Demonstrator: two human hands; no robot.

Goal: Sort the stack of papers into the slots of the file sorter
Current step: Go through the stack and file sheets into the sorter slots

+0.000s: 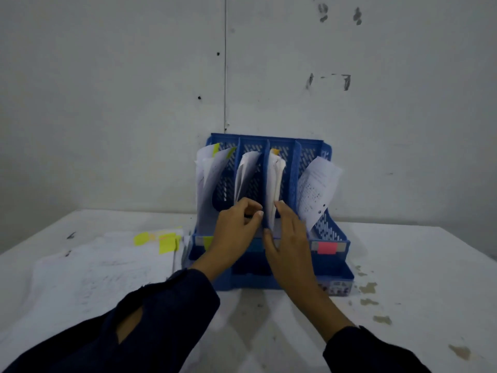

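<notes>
A blue plastic file sorter (333,232) with several upright slots stands on the table against the wall. Sheets sit in every slot, and a printed sheet (317,189) leans out of the rightmost one. My left hand (236,230) is at the front of the second slot, its fingers curled round the lower edge of the papers there (246,173). My right hand (289,238) lies with straight fingers against the papers in the third slot (277,170). The stack of papers (107,265), with yellow sticky tabs (164,242) on top, lies flat to the sorter's left.
The white table (416,278) has stains and chipped spots to the right of the sorter. A pink label (327,248) is stuck on the sorter's front rail. A grey marked wall (134,103) rises right behind the sorter.
</notes>
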